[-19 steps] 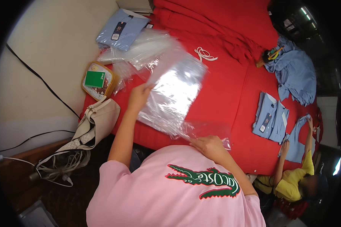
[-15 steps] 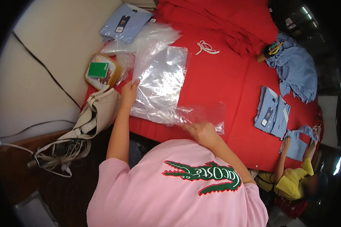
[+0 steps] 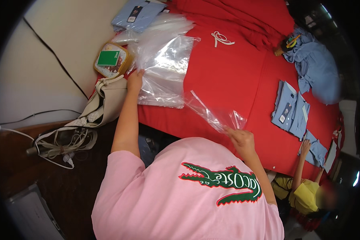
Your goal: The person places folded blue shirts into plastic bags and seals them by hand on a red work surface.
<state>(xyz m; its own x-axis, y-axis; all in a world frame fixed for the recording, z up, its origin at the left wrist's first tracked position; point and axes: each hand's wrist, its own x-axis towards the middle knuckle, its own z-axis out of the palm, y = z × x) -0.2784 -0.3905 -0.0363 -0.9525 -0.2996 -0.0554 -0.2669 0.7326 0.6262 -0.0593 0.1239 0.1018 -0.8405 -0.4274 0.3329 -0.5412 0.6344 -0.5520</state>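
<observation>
Right hand (image 3: pixel 243 140) pinching thin clear plastic bag (image 3: pixel 210 114); left hand (image 3: pixel 135 81) at glossy transparent plastic stack (image 3: pixel 164 66), grip unclear; hard tug could crease bag.

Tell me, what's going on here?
A person in a pink shirt is handling clear plastic bags. Their right hand holds a single bag, while their left hand is at the left edge of a pile of bags on red cloth. To the right lie folded blue shirts; beside them, a co-worker in yellow has a hand on another blue garment.
</observation>
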